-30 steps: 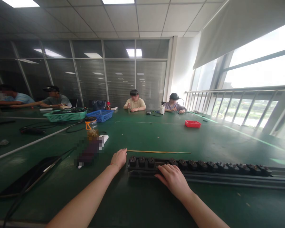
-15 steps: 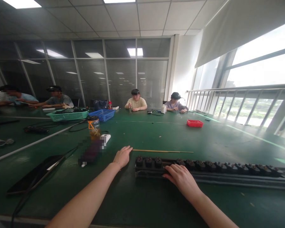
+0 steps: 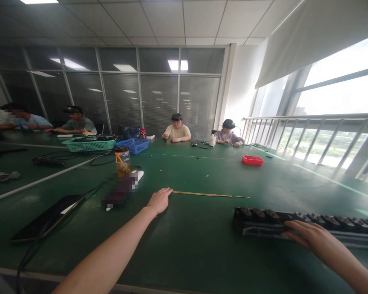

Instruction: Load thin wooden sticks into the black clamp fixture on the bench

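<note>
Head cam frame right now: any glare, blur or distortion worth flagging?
Head view: window nearly blown out, with pale sheen on the green table near it; head view: black rail by the right hand looks slightly smeared, perhaps motion blur; head view: wide-angle stretch toward the edges; head view: mosaic blocks cover a dark purple item.

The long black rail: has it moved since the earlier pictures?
Yes. The black rail went right: its left end, earlier well left of the red tray, now sits nearly below it in view.
</note>
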### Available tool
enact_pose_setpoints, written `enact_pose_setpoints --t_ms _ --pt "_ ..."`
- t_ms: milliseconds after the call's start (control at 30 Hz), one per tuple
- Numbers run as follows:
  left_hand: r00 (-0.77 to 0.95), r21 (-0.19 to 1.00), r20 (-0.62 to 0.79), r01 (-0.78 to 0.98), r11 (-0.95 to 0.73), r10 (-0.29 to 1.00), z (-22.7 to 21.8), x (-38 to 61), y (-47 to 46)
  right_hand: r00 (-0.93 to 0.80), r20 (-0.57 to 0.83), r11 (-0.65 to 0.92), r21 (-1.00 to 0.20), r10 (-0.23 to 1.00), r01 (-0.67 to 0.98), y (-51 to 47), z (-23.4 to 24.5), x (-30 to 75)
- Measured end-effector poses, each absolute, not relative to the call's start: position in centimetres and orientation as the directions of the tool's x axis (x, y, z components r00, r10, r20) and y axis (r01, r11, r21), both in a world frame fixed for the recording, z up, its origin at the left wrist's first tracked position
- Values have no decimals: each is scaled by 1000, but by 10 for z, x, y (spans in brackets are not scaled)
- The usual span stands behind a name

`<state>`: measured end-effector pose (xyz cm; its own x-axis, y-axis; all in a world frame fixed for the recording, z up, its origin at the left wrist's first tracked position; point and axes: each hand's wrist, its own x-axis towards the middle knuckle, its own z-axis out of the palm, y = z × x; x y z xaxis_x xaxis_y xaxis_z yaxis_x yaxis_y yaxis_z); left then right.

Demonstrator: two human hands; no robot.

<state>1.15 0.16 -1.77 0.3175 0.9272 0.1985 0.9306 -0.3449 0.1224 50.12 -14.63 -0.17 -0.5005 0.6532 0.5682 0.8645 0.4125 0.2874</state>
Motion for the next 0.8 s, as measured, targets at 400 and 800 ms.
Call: enact_pose_setpoints --t_ms 400,800 --pt "307 135 186 933 -334 933 -12 17 -1 -344 421 264 238 839 935 -103 71 399" --pt "336 128 189 923 -362 923 -11 11 1 -428 49 401 268 902 876 -4 15 207"
